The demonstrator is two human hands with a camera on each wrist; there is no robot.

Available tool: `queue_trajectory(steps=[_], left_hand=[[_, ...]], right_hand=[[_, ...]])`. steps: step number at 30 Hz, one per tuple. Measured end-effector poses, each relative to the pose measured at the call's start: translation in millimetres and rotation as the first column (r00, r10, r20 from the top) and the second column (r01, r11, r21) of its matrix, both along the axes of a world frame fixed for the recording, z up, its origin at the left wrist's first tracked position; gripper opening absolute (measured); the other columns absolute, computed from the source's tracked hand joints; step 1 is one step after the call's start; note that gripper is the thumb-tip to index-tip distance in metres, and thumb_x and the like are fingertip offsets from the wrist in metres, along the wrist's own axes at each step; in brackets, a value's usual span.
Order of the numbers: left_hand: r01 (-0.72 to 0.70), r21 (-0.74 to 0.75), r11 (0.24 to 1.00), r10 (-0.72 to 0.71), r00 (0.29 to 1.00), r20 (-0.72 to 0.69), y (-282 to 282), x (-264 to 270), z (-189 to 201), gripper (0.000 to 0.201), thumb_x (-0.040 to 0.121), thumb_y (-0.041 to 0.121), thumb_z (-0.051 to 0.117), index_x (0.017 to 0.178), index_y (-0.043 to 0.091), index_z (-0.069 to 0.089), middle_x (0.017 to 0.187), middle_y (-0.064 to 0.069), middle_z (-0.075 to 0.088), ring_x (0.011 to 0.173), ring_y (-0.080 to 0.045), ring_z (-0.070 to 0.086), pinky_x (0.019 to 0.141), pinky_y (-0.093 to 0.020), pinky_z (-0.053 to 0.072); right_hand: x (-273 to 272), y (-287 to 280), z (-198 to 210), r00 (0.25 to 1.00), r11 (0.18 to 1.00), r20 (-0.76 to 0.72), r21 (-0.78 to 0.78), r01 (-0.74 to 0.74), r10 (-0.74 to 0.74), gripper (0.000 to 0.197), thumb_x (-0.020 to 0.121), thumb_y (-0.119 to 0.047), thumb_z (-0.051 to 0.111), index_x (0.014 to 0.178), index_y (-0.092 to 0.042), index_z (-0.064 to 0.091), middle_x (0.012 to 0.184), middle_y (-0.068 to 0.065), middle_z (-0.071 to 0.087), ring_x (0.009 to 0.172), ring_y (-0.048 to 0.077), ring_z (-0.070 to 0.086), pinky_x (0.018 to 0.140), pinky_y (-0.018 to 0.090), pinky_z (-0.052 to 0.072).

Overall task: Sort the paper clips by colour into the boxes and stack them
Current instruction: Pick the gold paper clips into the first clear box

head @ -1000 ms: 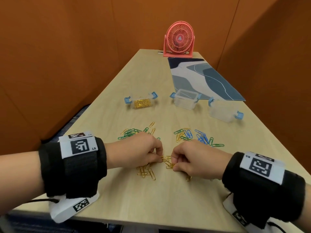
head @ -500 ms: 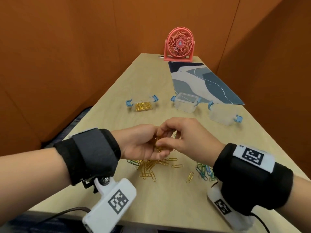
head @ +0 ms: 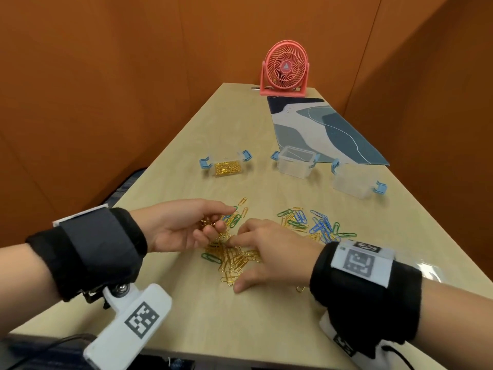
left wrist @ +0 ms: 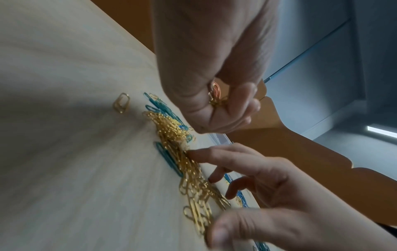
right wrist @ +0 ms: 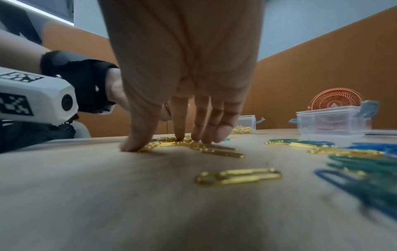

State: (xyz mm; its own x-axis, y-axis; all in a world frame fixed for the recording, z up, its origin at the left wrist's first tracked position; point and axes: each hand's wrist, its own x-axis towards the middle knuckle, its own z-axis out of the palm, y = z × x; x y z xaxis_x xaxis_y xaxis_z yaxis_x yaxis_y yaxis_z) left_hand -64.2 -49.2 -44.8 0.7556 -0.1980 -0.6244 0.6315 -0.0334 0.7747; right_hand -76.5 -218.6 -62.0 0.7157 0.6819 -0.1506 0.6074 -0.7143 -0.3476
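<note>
Partway only: some gold clips (head: pixel 224 168) in left box (head: pixel 226 166); other two boxes (head: pixel 296 162) apparently empty, unstacked. Left hand (head: pixel 184 225) cupping gold handful; right hand (head: pixel 269 252) spread, fingertips on gold pile (head: pixel 232 260). Green, blue clips (head: pixel 320 225) unsorted.

I can read no words or numbers; my wrist bands (head: pixel 358 263) carry only square coded markers.

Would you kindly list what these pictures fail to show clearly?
- Head view: how many gold clips the left hand holds; its fingers hide them.
- Head view: contents of the far-right box; its frosted wall hides them.
- Right wrist view: nearest blue clips; blurred and cut off.
</note>
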Motion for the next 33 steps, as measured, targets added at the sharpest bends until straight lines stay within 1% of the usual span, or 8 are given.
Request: queue_trajectory(steps=[3,9,15,19,22,25,27,33], left_hand=[[-0.033,-0.048,0.998,0.036,0.998,0.056,0.4,-1.1,0.1,0.022,0.084,0.030,0.058,0.073,0.013,0.052,0.060,0.000,0.048,0.039,-0.006,0.041,0.030,-0.012,0.035],[-0.075,-0.042,0.996,0.076,0.997,0.012,3.0,-1.6,-2.8,0.032,0.095,0.032,0.048,0.076,0.008,0.057,0.058,-0.004,0.054,0.040,-0.009,0.049,0.033,-0.014,0.041],[-0.094,-0.045,0.995,0.093,0.995,-0.019,0.1,-4.5,-4.2,0.040,0.099,0.030,0.040,0.079,0.000,0.059,0.063,-0.013,0.059,0.046,-0.017,0.057,0.044,-0.020,0.053],[-0.049,-0.057,0.997,0.047,0.998,-0.034,-6.1,-4.8,-3.1,0.046,0.100,0.031,0.036,0.090,-0.006,0.061,0.071,-0.019,0.065,0.057,-0.023,0.064,0.057,-0.028,0.058],[0.014,-0.106,0.994,-0.020,0.999,-0.048,-16.4,-4.0,-1.6,0.049,0.101,0.032,0.033,0.099,-0.009,0.060,0.082,-0.022,0.066,0.065,-0.026,0.067,0.067,-0.030,0.058],[0.040,-0.171,0.984,-0.051,0.997,-0.058,-27.9,-0.4,-0.9,0.042,0.101,0.030,0.033,0.105,-0.006,0.055,0.078,-0.019,0.064,0.061,-0.024,0.065,0.059,-0.028,0.058],[0.058,-0.129,0.990,-0.065,0.997,-0.045,-30.3,3.1,-1.7,0.029,0.099,0.026,0.038,0.094,0.002,0.055,0.068,-0.011,0.059,0.051,-0.016,0.058,0.046,-0.020,0.053],[0.123,0.014,0.992,-0.123,0.992,0.015,-10.3,34.6,9.2,0.026,0.096,0.016,0.041,0.072,0.010,0.051,0.063,-0.002,0.047,0.045,-0.008,0.042,0.035,-0.012,0.037]], right_hand=[[6.4,3.9,1.7,1.000,1.000,0.007,0.012,0.002,-0.002,0.051,0.078,-0.034,0.071,0.127,-0.027,0.056,0.121,0.003,0.049,0.103,0.015,0.047,0.087,0.023,0.038],[13.7,3.5,1.4,0.998,0.996,0.038,0.081,0.046,-0.049,0.017,0.082,-0.014,0.065,0.098,-0.013,0.069,0.069,-0.011,0.047,0.075,0.008,0.047,0.058,0.013,0.034],[20.6,-6.1,4.5,0.986,0.974,-0.036,0.151,0.168,-0.164,0.012,0.076,-0.009,0.066,0.084,-0.016,0.071,0.071,-0.006,0.059,0.069,0.008,0.054,0.071,0.019,0.050],[29.1,-19.5,14.3,0.953,0.840,-0.171,0.450,0.302,-0.251,0.011,0.075,-0.008,0.072,0.077,-0.019,0.070,0.069,0.000,0.066,0.056,0.000,0.053,0.062,0.012,0.047],[28.3,-22.0,23.3,0.948,0.770,-0.260,0.561,0.305,-0.186,0.012,0.074,-0.008,0.076,0.085,-0.014,0.072,0.075,0.006,0.069,0.065,0.008,0.060,0.064,0.016,0.050],[27.5,-24.8,33.1,0.968,0.831,-0.200,0.504,0.235,-0.152,0.031,0.070,-0.018,0.080,0.099,-0.019,0.070,0.092,-0.003,0.070,0.079,0.004,0.065,0.071,0.014,0.053],[26.0,-32.5,42.1,0.978,0.888,-0.114,0.412,0.206,-0.174,0.039,0.067,-0.025,0.082,0.103,-0.024,0.068,0.095,-0.009,0.068,0.084,0.004,0.065,0.073,0.014,0.053],[9.7,-54.4,33.9,0.977,0.973,-0.107,-0.164,0.166,-0.184,0.063,0.054,-0.036,0.088,0.111,-0.033,0.062,0.092,-0.019,0.055,0.087,0.004,0.057,0.072,0.017,0.047]])
